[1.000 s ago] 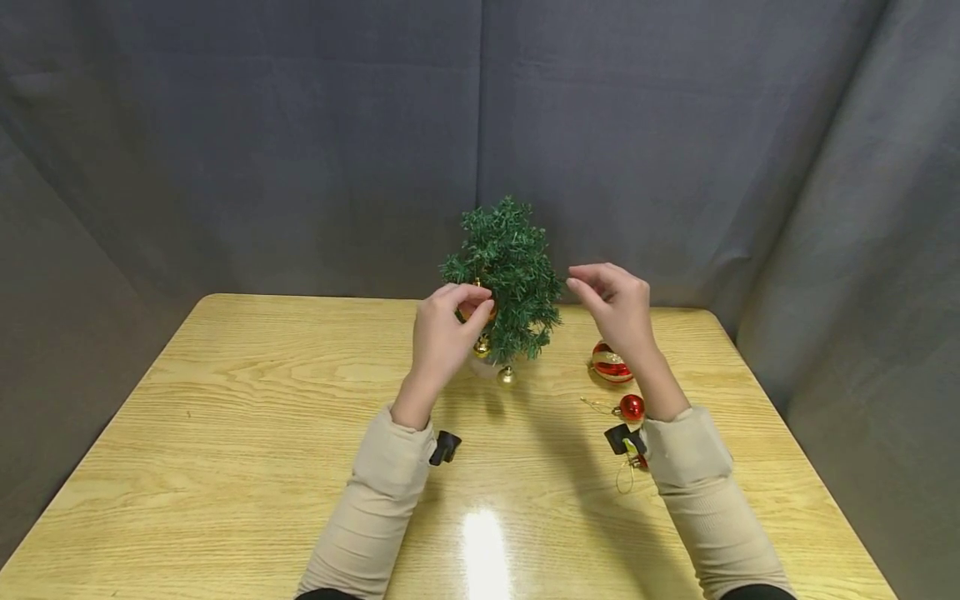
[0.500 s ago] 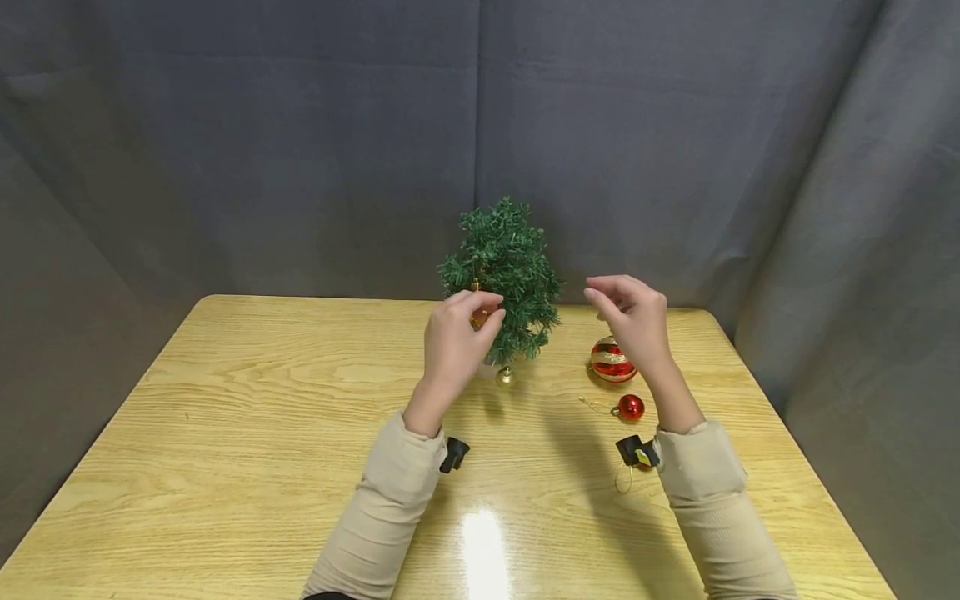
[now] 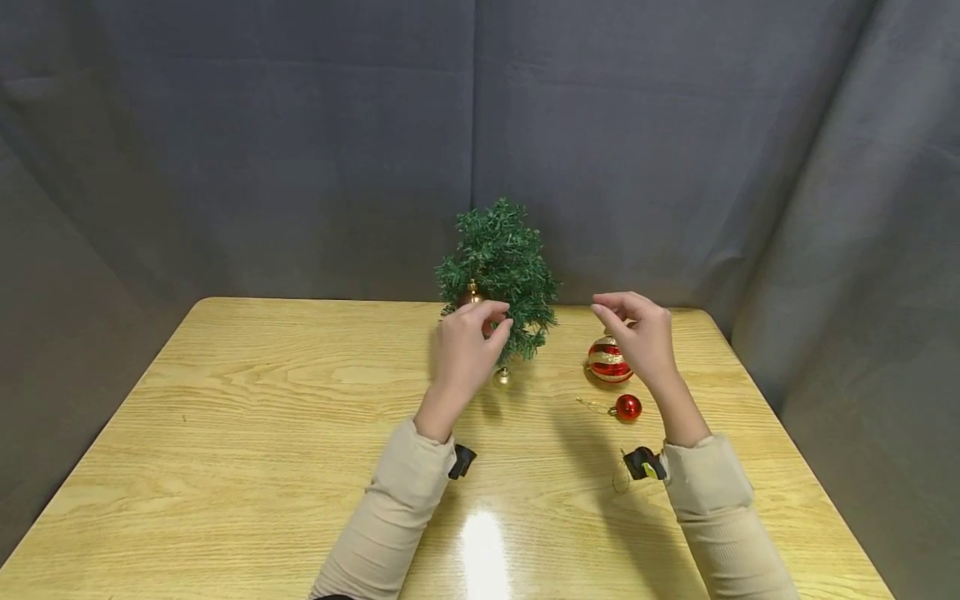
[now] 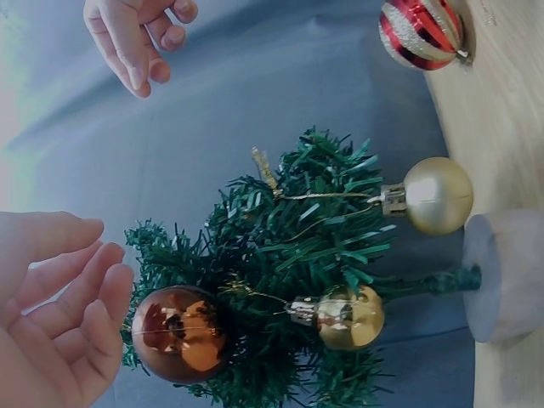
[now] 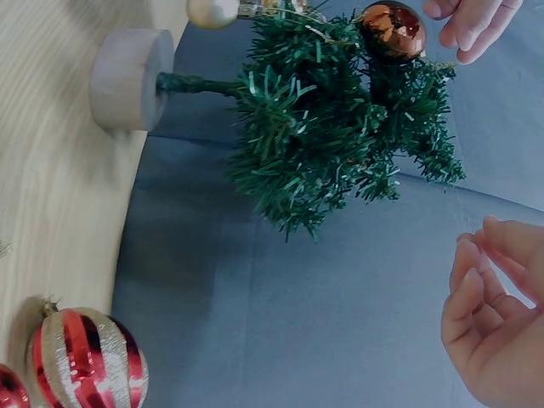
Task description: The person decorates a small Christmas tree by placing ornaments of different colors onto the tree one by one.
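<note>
My left hand [image 3: 467,348] hovers in front of a small artificial Christmas tree [image 3: 504,250], fingers loosely bent and holding nothing. Beside its fingertips a shiny bronze bauble [image 4: 180,334] hangs on the branches. Lower on the tree are a glossy gold bauble [image 4: 353,319] and a matte gold bauble [image 4: 439,195] on gold cords. To the right of the tree, my right hand [image 3: 643,340] is raised with relaxed, bent fingers and nothing between them. Below it on the table lies a red-and-gold striped bauble [image 3: 609,362].
A small red bauble [image 3: 628,407] with a gold loop lies in front of the striped one. The tree stands on a round wooden base [image 4: 510,276] near the back edge of the wooden table [image 3: 262,433]. A grey curtain [image 3: 315,167] hangs behind.
Both hands have drifted to the right and closer to me, the right one away from the tree's side. The tree and baubles stay where they were.
</note>
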{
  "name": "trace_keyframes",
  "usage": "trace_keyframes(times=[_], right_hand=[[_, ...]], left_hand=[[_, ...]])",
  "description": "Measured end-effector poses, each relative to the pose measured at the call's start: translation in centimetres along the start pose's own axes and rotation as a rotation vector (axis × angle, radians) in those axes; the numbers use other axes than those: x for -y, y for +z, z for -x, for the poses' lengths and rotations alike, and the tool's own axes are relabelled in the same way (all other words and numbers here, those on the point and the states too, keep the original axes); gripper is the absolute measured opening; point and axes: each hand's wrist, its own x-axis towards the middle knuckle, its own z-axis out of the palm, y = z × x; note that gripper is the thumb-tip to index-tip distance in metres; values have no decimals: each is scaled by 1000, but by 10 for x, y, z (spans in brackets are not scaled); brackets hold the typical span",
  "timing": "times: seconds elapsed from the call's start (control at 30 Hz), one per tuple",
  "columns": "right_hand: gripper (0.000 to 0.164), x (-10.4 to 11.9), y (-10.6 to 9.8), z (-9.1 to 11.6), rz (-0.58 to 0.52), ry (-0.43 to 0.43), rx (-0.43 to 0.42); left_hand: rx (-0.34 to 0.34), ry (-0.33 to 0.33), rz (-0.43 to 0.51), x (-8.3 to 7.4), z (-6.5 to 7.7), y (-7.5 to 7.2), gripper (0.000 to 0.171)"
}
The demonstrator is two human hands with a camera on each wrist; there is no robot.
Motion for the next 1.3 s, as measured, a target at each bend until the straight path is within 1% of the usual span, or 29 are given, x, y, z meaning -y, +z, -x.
trace_keyframes(times=[0.13, 0.23, 0.4, 0.5, 0.67, 0.8, 0.9, 1.0, 1.17, 1.3], right_hand=[[9, 1, -3, 4, 14, 34, 9], [9, 11, -6, 6, 22, 51, 11], [8, 28, -13, 8, 28, 54, 16], [8, 27, -14, 10, 20, 45, 30], [8, 23, -16, 13, 14, 38, 38], [8, 22, -17, 15, 16, 54, 30], [8, 20, -19, 18, 19, 69, 34], [8, 16, -21, 22, 26, 81, 41], [8, 7, -24, 31, 23, 119, 87], [8, 1, -26, 41, 26, 150, 143]], left_hand=[[24, 3, -34, 1, 4, 2, 16], [39, 2, -48, 2, 6, 5, 15], [41, 5, -30, 1, 8, 9, 17], [41, 8, -30, 1, 8, 13, 18], [45, 2, -85, 4, 8, 23, 21], [69, -9, -103, 5, 9, 30, 25], [65, -12, -107, 6, 9, 33, 28], [41, 15, -121, 6, 8, 36, 29], [12, 89, -194, 6, 7, 40, 28], [16, 98, -240, 7, 7, 43, 26]])
